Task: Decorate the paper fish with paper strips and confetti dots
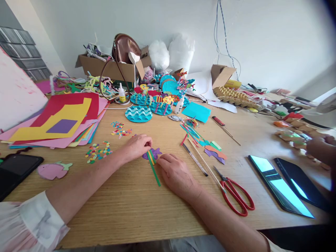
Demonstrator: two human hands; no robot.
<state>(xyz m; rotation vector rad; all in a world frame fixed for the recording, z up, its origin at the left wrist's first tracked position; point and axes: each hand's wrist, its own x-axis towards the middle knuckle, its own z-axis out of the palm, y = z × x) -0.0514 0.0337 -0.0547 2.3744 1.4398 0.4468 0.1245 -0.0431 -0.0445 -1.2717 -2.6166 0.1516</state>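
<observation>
A small purple paper fish lies flat on the table between my hands. Across it run narrow green and yellow paper strips, the green one reaching past the fish toward me. My left hand is closed in a pinch at the strips' upper end. Curled fingers of my right hand rest at the fish's right edge, beside the strips; their tips are partly hidden, so what they grip cannot be made out. Red-handled scissors, a pen and a thin white stick lie right of my right hand.
Colored paper sheets are stacked at left, near paper dots and a pink paper fish. Decorated blue wave pieces and glue bottles stand behind. Phones lie at right, near another person's hand.
</observation>
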